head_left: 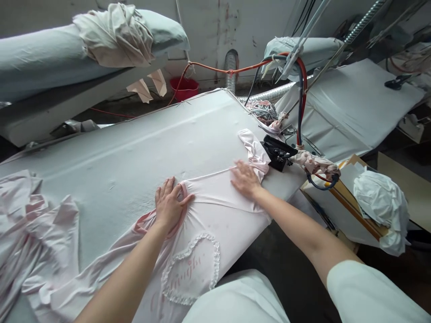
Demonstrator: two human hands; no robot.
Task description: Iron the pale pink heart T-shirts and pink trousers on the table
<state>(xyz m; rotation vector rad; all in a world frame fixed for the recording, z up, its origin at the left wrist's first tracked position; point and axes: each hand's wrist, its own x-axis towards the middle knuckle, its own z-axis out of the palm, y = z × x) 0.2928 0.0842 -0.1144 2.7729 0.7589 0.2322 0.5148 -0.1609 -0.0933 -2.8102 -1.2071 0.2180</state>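
Observation:
A pale pink nightshirt (215,215) lies over the near edge of the padded ironing table, with a lace-edged heart and pink lettering on its front. My left hand (167,204) rests by its neckline with fingers spread and the thumb across the neck band. Farther right, my right hand (245,179) lies flat on the shoulder near the sleeve (251,146), fingers stretched out and slightly blurred. Beyond that hand, close to the sleeve, sits a black steam iron (278,153) with a cloth-wrapped handle. Neither hand touches the iron.
More pink fabric (43,242) is heaped on the ironing table (141,148) at left. Red and black hoses (301,89) hang down to the iron. A bundled white cloth (382,202) lies on a box at right. Behind are a padded arm (37,58) and a red bucket (185,88).

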